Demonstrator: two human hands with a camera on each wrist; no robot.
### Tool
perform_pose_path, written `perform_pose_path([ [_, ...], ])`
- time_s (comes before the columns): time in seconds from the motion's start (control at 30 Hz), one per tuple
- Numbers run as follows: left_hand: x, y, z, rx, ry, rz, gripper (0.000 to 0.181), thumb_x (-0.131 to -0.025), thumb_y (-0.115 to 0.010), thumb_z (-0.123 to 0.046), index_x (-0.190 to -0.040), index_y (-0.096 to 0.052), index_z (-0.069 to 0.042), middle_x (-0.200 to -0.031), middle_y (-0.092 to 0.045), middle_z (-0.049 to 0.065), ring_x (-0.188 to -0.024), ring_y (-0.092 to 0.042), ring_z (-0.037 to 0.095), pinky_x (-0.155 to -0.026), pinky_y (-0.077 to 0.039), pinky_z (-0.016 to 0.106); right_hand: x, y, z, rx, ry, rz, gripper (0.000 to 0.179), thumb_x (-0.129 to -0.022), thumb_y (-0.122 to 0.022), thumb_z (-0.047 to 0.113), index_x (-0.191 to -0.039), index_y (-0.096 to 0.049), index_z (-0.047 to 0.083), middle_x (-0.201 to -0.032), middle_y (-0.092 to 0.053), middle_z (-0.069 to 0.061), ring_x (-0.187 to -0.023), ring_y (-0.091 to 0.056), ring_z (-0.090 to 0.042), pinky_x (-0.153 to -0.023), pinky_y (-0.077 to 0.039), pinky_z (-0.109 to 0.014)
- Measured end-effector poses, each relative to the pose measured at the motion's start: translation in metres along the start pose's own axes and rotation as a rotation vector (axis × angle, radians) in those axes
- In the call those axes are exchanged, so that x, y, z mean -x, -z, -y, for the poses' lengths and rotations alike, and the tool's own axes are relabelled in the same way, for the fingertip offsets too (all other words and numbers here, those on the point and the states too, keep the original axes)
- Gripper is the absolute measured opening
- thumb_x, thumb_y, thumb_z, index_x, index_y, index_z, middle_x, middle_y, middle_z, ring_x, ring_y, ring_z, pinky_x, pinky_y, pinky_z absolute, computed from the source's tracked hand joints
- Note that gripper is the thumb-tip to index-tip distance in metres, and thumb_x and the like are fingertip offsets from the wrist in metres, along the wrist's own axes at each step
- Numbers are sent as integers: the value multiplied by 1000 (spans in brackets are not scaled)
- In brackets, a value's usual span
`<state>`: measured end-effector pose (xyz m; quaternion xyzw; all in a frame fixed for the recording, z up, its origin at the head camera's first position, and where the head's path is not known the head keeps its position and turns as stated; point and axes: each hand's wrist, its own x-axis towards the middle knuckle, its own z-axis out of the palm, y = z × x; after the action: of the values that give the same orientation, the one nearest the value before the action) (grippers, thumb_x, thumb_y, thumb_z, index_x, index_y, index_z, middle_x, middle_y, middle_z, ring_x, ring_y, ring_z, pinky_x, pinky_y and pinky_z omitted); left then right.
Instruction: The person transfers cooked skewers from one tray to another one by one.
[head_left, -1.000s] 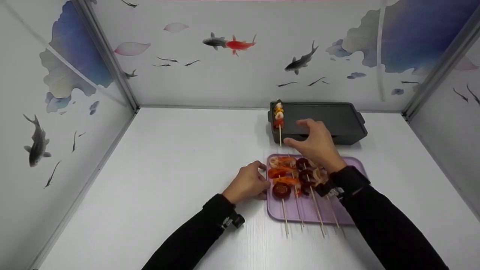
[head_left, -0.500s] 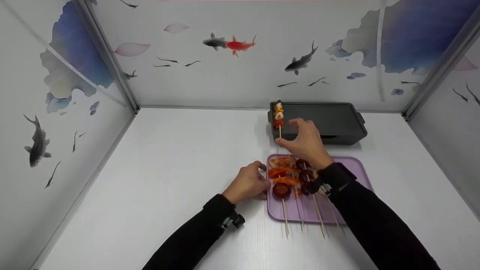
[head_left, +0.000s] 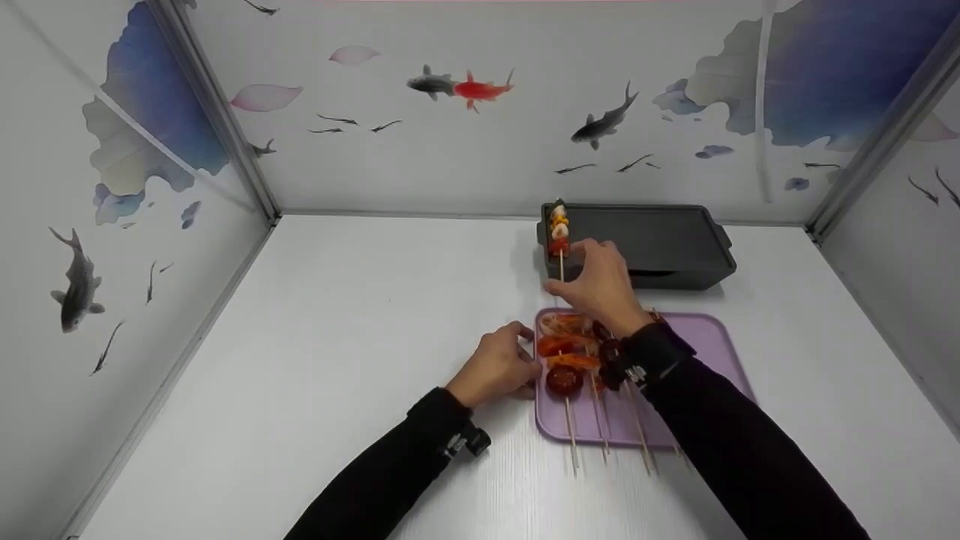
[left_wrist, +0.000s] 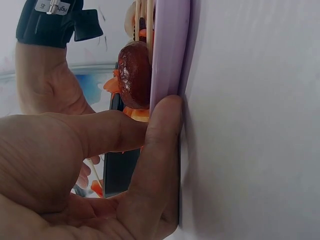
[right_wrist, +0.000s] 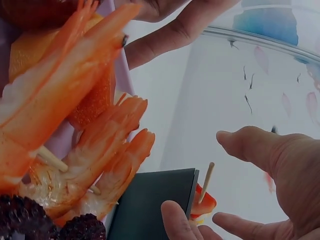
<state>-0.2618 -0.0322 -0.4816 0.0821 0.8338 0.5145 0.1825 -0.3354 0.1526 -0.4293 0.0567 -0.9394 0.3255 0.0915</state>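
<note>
My left hand [head_left: 499,364] grips the left edge of a light-purple tray [head_left: 701,330]; in the left wrist view its fingertips meet on the tray's outer wall and rim. Over the front left of a dark grey grill [head_left: 652,240], my right hand [head_left: 600,285] has thumb and fingers spread on either side of a wooden stick. That stick belongs to a food skewer [head_left: 559,229], red at its lower end, with white and yellow pieces above, lying on the grill's left end. In the right wrist view, a gap shows between the right thumb [right_wrist: 250,142] and the stick [right_wrist: 206,182].
Several skewers lie on the tray, with shrimp [right_wrist: 107,137], orange pieces and a round brown piece [head_left: 564,381]; their sticks [head_left: 571,439] overhang the front rim. My right forearm covers part of them. White walls with painted fish surround the white table [head_left: 375,337].
My right hand has moved left across the grill's front to the skewer's stick, its thumb now just left of it. The left hand and tray stay in place.
</note>
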Motion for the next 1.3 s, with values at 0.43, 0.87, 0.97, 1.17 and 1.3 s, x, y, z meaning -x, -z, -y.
perform_pose_path([
  [0.43,1,0,-1,10,4,1,53,-78,-66,-7,-127,-46,-5,-87,-65,8,-66,-70,25,-55,-59,36,-3,-8,4,-2,12,-33,51,-75,-77,30,-113,-61,0,-109,-59,-16,-96,-54,-26,-83,-51,-41],
  [0.87,0,0,0,-29,-25,-10,52,-78,-66,-9,-126,-47,-4,-86,-66,7,-64,-69,23,-54,-59,34,-6,-2,5,-111,-77,10,31,-82,-68,20,-110,-63,6,-89,-65,-3,-75,-64,-16,-64,-56,-31],
  [0.97,1,0,0,-21,-23,-6,52,-78,-66,-8,-126,-46,-4,-86,-66,9,-63,-69,24,-54,-59,35,-7,1,5,-133,-116,35,31,-83,-67,21,-111,-63,7,-86,-67,-3,-68,-67,-14,-58,-56,-29],
  [1.17,1,0,-1,-25,-19,-9,52,-78,-65,-7,-126,-46,-4,-85,-66,8,-64,-70,25,-55,-59,35,-10,8,3,-154,-154,59,28,-81,-69,20,-106,-66,7,-88,-68,-6,-69,-68,-19,-58,-56,-28],
  [1.3,2,0,-1,-17,-8,-9,53,-77,-66,-7,-127,-46,-4,-83,-66,6,-64,-70,25,-55,-59,36,-13,12,2,-167,-179,72,28,-79,-71,20,-104,-68,8,-90,-68,-6,-73,-66,-18,-60,-55,-28],
])
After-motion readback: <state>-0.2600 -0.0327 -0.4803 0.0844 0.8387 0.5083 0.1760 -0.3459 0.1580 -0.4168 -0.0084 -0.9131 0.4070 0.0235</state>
